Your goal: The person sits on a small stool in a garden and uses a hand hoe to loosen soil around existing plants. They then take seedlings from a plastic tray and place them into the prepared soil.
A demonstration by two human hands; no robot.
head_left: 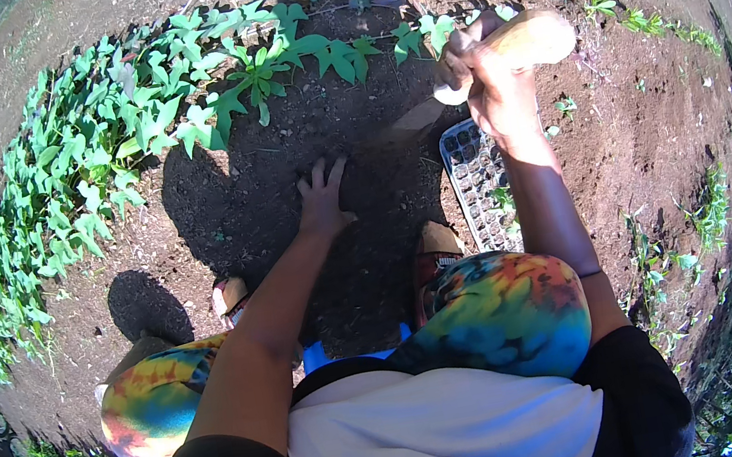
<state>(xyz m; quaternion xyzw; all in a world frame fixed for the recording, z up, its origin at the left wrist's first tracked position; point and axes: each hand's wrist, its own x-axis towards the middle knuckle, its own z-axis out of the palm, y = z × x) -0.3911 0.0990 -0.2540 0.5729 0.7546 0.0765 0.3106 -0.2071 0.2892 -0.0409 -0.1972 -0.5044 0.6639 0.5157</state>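
My left hand [322, 199] rests on the dark, shaded soil [270, 177] between my feet, fingers spread and nothing in it. To its upper right, my right hand [481, 78] is raised in bright sun, closed around a wooden-handled tool [533, 41]. The thick, pale end of the handle sticks out to the right of my fist. A flat, brownish blade points down and left toward the soil near my left hand; its tip blends into the shade, so I cannot tell whether it touches the ground. My right forearm partly covers a seedling tray [466, 178].
Leafy green vines [107, 127] spread over the ground at left and along the far side. Small plants [641, 23] grow at far right. My shoes [438, 241] and tie-dyed knees [515, 310] flank the soil. A blue seat edge [315, 356] shows beneath me.
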